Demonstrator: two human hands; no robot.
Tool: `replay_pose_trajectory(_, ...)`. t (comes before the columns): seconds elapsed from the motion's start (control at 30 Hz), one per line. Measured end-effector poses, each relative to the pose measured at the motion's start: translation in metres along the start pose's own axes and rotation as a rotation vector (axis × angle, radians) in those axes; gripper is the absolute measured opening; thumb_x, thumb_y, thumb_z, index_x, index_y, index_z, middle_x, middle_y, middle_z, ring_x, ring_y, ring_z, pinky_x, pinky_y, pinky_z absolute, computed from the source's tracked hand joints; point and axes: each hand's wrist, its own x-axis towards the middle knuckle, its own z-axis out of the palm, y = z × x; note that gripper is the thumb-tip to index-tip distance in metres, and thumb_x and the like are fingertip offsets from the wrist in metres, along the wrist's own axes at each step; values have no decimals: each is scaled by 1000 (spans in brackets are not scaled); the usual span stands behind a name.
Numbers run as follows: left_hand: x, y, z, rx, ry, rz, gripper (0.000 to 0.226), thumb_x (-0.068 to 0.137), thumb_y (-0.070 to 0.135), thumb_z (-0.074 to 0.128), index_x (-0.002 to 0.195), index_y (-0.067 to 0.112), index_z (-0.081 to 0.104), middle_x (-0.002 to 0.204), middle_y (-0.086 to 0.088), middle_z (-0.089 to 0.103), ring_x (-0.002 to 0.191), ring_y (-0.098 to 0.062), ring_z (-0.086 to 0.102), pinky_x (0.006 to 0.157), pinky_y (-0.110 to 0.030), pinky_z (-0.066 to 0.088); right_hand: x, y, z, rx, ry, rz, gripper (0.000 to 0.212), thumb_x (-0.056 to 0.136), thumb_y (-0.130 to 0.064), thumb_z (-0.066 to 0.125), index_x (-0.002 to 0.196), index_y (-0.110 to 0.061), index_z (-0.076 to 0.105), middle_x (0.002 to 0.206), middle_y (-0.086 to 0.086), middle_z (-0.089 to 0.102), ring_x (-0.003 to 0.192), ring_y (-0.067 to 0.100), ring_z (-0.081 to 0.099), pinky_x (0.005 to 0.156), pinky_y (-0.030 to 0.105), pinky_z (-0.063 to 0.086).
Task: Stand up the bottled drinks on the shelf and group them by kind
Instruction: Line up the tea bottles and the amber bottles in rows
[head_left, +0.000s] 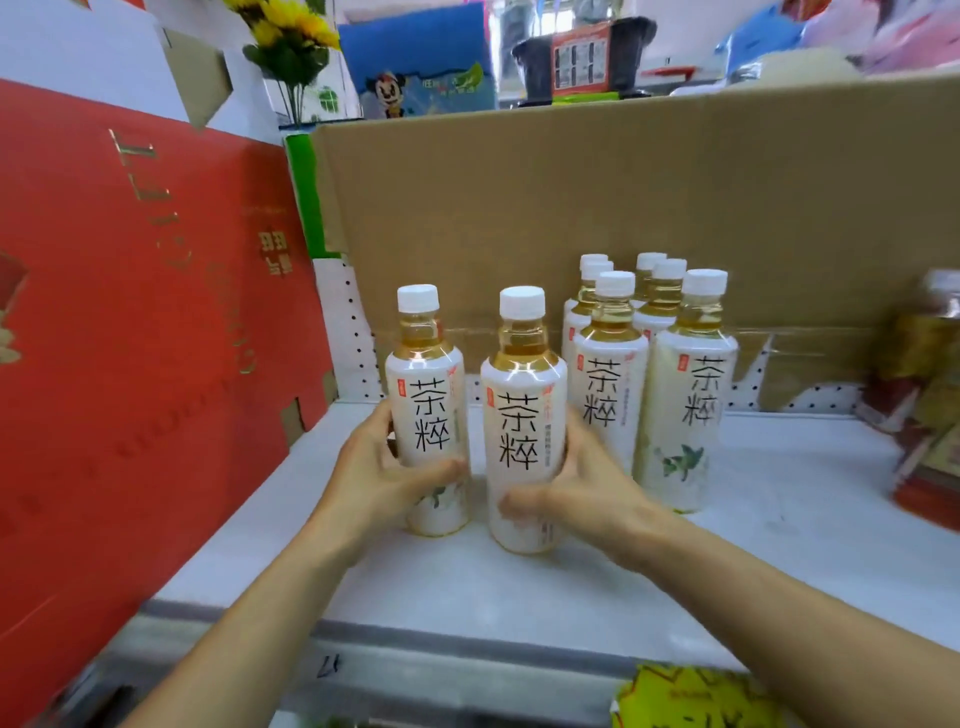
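White-labelled plastic tea bottles stood upright toward the white shelf's (779, 561) front edge, the left bottle (427, 415) gripped by the left hand (382, 470), the right bottle (522, 415) by the right hand (582, 486); grouping seemed underway, next probably setting both beside the matching bottle cluster (675, 374) behind.

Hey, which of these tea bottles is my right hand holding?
The nearest bottle, which your right hand grips low down; the left bottle is in your left hand.

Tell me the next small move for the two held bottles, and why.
Probably slide the left bottle and right bottle rightward to join the standing cluster: left hand and right hand each grip one upright, labels match, and a gap separates them.
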Motion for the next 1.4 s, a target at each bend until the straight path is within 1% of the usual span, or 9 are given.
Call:
replay_pose_trajectory(0.17,-33,30,57,-23,-136,40,50,71,12,86,111,29,61,98,16,73,93,-4,67,72,-24,59,-51,14,-67,47,-8,9,74,60,3,82,120,-29,54,104,-6,74,97,10,71,77,27,58)
replay_pose_trajectory(0.37,-39,42,111,-53,-153,109,52,71,9,86,113,26,62,102,13,73,94,-2,67,72,-21,57,-74,26,-111,-2,54,7,70,69,-1,83,119,-40,53,104,-17,72,99,-1,66,76,20,55)
replay_pose_trajectory(0.6,-49,34,123,25,-104,101,66,68,16,91,122,27,54,109,17,67,91,16,60,71,-6,49,-83,45,-107,-181,172,16,64,64,-38,88,113,-28,49,104,-13,69,87,1,67,78,30,59)
replay_pose_trajectory(0.77,-49,33,120,40,-114,86,66,69,16,90,124,25,56,111,10,71,87,8,65,73,-17,55,-81,45,-108,-158,166,-29,58,71,-25,85,117,-21,51,110,-8,68,96,7,67,87,37,58)
replay_pose_trajectory(0.93,-51,36,122,23,-122,84,64,73,7,86,128,16,54,110,7,68,79,14,64,65,-10,51,-82,46,-107,-117,163,-32,58,73,-21,85,120,-20,50,110,-9,66,98,5,65,85,28,57)
replay_pose_trajectory(1.03,-53,41,121,80,-132,46,68,73,14,87,132,19,51,115,7,66,90,8,63,70,-12,52,-83,43,-108,-99,123,-3,58,76,-20,85,121,-19,48,108,-12,64,98,5,64,78,17,53)
replay_pose_trajectory(1.13,-64,54,123,138,-38,-38,89,74,26,87,146,19,35,132,2,54,117,-16,57,92,-31,51,-95,37,-116,-129,74,29,65,78,-26,83,129,-18,43,114,-10,59,105,9,59,81,17,47)
replay_pose_trajectory(1.27,-111,90,145,220,393,272,79,83,29,77,145,17,30,127,-1,38,107,-16,47,92,-40,49,-135,33,-149,-268,186,-33,70,82,-32,78,141,-21,40,129,-5,50,119,9,48,100,27,42)
replay_pose_trajectory(1.4,-137,135,206,101,103,408,64,83,26,77,135,26,39,126,4,40,105,-9,50,80,-26,50,-175,31,-203,-377,346,-153,50,87,-26,74,131,-23,51,122,-8,56,110,5,54,93,21,47)
